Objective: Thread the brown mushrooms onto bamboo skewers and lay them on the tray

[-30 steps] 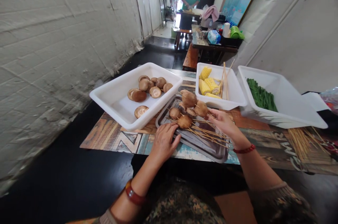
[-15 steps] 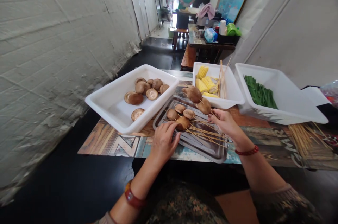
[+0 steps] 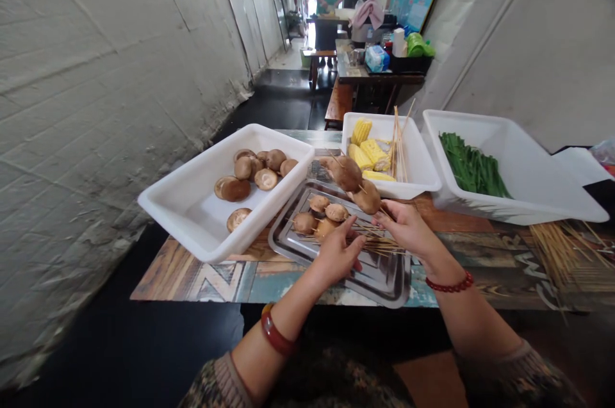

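In the head view, the right hand (image 3: 408, 228) pinches skewered mushrooms (image 3: 346, 174) by the stick, raised over the metal tray (image 3: 384, 277)'s far side. The left hand (image 3: 336, 255), thumb and fingers parted, gripping nothing, hovers over mushroom skewers (image 3: 305, 223) on the tray. Loose mushrooms (image 3: 235, 189) sit in a white tub (image 3: 202, 203) left of the tray.

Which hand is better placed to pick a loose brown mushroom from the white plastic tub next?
Probably the left hand: it appears open and is nearer the white plastic tub, while the right hand grips a wooden skewer of brown mushrooms.
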Tool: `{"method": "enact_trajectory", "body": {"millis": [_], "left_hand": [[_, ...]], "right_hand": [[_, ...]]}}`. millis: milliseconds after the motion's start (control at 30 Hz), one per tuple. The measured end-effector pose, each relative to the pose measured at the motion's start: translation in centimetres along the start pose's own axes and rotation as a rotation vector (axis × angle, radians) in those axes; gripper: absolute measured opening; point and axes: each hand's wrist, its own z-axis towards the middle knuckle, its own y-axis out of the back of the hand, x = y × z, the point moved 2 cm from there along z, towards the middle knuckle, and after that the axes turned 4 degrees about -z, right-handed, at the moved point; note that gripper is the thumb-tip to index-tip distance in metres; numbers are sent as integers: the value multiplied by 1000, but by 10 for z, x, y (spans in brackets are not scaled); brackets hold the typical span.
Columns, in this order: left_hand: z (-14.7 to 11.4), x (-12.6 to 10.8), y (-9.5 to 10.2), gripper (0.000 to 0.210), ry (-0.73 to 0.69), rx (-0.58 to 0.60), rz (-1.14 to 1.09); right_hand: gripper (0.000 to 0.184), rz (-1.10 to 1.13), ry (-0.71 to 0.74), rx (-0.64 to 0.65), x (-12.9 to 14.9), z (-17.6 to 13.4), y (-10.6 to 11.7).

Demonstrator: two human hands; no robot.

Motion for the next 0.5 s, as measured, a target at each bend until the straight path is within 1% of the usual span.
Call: {"method": "enact_trajectory", "body": {"millis": [67,167,233,367,433,500], "left_hand": [[3,-3,0,58,22,-14,19],[4,-7,2,40,-9,-73,61],[3,-7,4,32,4,-101,19],[-4,0,7,38,73,-201,-259],[-8,2,9,39,71,-254,-384],[-10,3,9,36,63,-285,-483]], "right_hand": [[24,12,1,-3,1,0,2],[25,21,-6,-5,-2,-1,3],[24,31,-16,0,-7,0,3],[21,79,-43,14,-17,1,-1],[22,115,-54,31,-20,2,-5],[24,148,-66,52,-20,3,-10]]}}
